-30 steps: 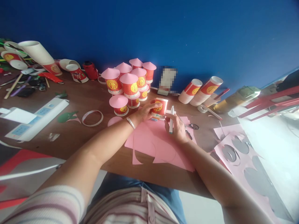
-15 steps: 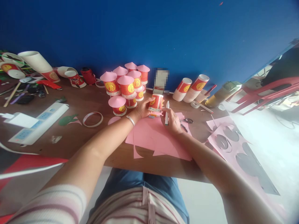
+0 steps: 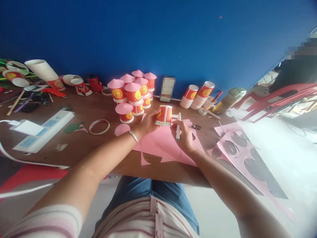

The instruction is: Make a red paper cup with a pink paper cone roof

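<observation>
My left hand [image 3: 148, 123] grips a red paper cup [image 3: 163, 115] with a yellow emblem, held just above the pink paper sheet [image 3: 163, 145] on the brown table [image 3: 86, 142]. My right hand [image 3: 184, 137] is closed round a white marker pen [image 3: 178, 126], held upright beside the cup. A silver bracelet [image 3: 133, 136] sits on my left wrist. Behind the cup stands a cluster of red cups with pink cone lids [image 3: 132, 92].
A white power strip [image 3: 43, 131], a tape ring [image 3: 99, 126] and green scraps lie at left. Scissors [image 3: 195, 127] lie right of the pen. Stacked cups [image 3: 196, 96] lean on the blue wall. Pink sheets with cut holes [image 3: 245, 158] hang off the right edge.
The view shifted; my left hand has tilted and lifted the cup slightly toward the pen. My right hand still holds the pen in much the same spot.
</observation>
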{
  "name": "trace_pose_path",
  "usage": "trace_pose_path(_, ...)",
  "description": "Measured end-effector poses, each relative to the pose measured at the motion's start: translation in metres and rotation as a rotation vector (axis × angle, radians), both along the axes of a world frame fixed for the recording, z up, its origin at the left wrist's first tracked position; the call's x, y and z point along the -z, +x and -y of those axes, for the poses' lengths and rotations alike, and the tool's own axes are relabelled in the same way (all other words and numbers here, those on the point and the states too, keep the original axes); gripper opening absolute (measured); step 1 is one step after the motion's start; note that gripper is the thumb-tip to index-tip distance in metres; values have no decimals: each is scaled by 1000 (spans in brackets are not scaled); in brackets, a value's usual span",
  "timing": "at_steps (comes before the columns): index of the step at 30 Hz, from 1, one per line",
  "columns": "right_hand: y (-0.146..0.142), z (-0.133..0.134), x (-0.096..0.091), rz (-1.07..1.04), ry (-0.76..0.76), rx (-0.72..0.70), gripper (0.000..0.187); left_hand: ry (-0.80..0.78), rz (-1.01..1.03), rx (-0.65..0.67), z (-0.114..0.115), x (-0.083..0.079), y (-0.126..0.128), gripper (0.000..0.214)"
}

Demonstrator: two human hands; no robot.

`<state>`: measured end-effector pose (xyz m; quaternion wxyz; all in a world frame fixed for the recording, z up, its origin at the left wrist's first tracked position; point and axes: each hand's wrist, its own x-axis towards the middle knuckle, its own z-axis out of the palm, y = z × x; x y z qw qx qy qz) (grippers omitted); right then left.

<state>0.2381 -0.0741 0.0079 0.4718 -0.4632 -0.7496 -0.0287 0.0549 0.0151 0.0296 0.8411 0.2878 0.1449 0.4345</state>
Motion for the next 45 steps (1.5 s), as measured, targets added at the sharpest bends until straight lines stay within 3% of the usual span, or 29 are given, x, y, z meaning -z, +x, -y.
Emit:
trace_pose_path(5,-5,-1,4,74,58,2,11,-31,-34,9,1,10,-5,17)
trace_pose_path(9,-4,2,3,131,97,-13,18,24,-86,-3,2,17,-7,18)
trace_pose_path(16,-3,7,-2,234,164,-5,21,381,-253,-99,15,15,-5,10)
trace_pose_path(20,-1,8,-2,256,165,12,20,357,-203,21,19,18,-1,40)
trace_pose_path(23,3,9,-3,236,149,9,19,386,-213,104,18,21,-2,48)
trace_pose_path(28,13,10,-5,178,46,32,15,483,-365,92,19,10,-7,47)
trace_pose_path(33,19,9,-4,161,12,66,14,512,-381,72,20,2,-6,44)
trace_pose_path(45,20,11,-6,124,8,50,12,510,-424,130,17,13,-8,35)
